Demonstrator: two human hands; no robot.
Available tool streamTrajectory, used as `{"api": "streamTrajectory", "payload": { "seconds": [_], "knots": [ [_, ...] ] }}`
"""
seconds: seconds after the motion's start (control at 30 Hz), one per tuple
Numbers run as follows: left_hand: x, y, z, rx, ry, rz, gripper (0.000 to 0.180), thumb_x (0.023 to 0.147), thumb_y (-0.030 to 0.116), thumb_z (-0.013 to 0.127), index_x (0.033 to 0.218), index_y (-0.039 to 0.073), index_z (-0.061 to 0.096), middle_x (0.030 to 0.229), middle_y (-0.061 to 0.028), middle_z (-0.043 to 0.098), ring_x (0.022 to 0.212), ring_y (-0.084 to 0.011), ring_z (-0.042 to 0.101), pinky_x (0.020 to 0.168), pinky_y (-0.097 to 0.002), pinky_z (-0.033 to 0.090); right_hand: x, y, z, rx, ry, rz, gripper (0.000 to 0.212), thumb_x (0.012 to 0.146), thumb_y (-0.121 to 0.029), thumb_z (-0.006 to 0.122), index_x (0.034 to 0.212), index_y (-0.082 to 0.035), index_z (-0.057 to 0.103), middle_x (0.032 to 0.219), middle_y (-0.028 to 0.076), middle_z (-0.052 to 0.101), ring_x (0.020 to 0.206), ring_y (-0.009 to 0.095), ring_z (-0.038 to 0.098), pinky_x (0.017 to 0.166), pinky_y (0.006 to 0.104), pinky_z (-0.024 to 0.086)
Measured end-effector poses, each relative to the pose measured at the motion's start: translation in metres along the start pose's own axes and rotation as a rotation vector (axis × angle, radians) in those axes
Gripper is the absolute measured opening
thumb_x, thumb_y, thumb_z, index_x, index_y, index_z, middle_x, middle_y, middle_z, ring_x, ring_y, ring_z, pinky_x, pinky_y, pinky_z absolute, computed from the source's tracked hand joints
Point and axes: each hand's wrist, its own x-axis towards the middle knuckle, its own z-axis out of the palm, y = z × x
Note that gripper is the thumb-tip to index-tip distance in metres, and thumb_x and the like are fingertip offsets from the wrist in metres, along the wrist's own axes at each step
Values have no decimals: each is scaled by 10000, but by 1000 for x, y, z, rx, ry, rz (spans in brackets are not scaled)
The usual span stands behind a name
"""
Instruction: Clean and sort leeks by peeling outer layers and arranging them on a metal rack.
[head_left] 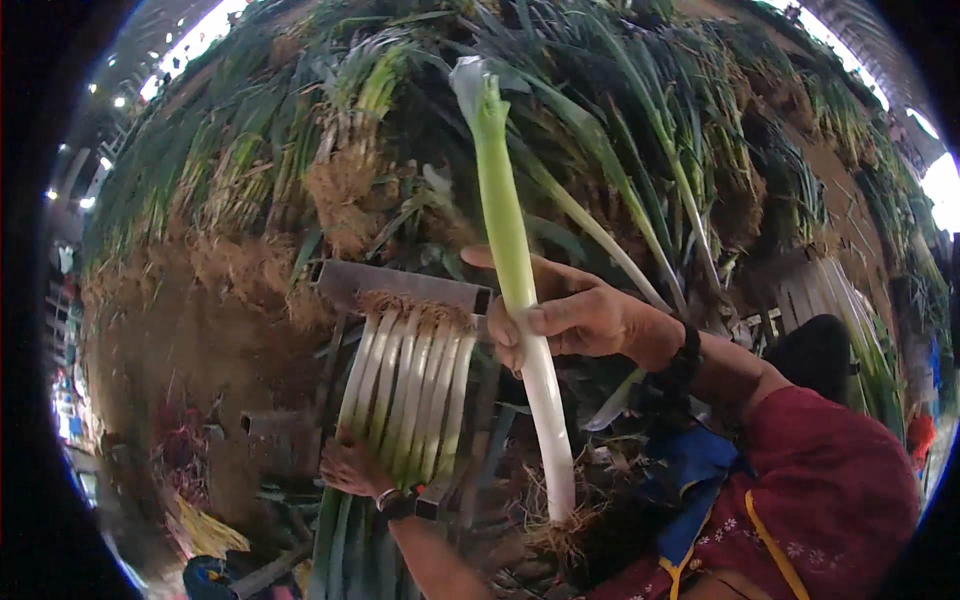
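Observation:
My right hand (570, 315) is closed around the middle of a single thick leek (510, 235). It is held nearly upright, its trimmed green end up and the white shaft with loose roots hanging down. My left hand (358, 467) is at the left edge of a row of leeks (405, 385), its fingers curled around the green part of the stalks and partly hidden. The row lies side by side in a frame, with the root ends against a metal plate (400, 287). A dark watch (425, 508) is on my left wrist.
Heaps of leeks (350, 190) with dirty roots lie across the far side on brown ground. A second group of leeks (850, 310) rests in another frame at the right. Yellow strips (210, 530) and reddish strings (185, 440) lie at the lower left.

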Motion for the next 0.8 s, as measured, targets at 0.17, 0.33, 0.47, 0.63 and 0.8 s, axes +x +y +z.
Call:
{"api": "streamTrajectory", "payload": {
  "seconds": [0.17, 0.33, 0.47, 0.63, 0.8],
  "knots": [
    [16, 35, -47, -18, -78, -38, 437, 961, 496, 463, 935, 101, 650, 935, -95, 647, 934, -292, 588, 863, -443, 436, 20, 12, 12, 73, -65, -34, 799, 891, 0, 577, 1537, -255, 182, 1033, 129, 592, 976, 267, 616, 908, 425, 511],
    [16, 41, -57, -94, -281, -80, 408, 922, 448, 528, 1092, 94, 639, 1149, -123, 613, 1083, -310, 541, 973, -464, 391, 43, 26, 30, 50, -126, -39, 799, 890, 17, 568, 1534, -269, 190, 1031, 124, 594, 974, 272, 630, 886, 425, 518],
    [5, 30, -31, -84, -58, 15, 395, 950, 452, 519, 978, 80, 649, 920, -101, 651, 890, -299, 587, 897, -439, 426, 64, 41, 55, 36, -204, 60, 831, 882, -10, 613, 1546, -215, 156, 1006, 127, 618, 929, 266, 647, 859, 416, 522],
    [0, 26, -25, -144, 177, 23, 354, 921, 418, 580, 963, 73, 654, 908, -106, 646, 875, -303, 582, 875, -437, 429, 95, 51, 62, -132, -350, 109, 834, 874, -32, 630, 1545, -139, 145, 985, 116, 646, 910, 228, 647, 834, 366, 514],
    [18, 44, -63, -191, 35, -68, 362, 902, 428, 594, 957, 75, 652, 944, -107, 652, 908, -304, 583, 878, -447, 421, 119, 57, 56, -410, -265, 176, 792, 852, -9, 618, 1528, -101, 215, 1000, 83, 640, 872, 175, 636, 802, 328, 511]
  ]
}}
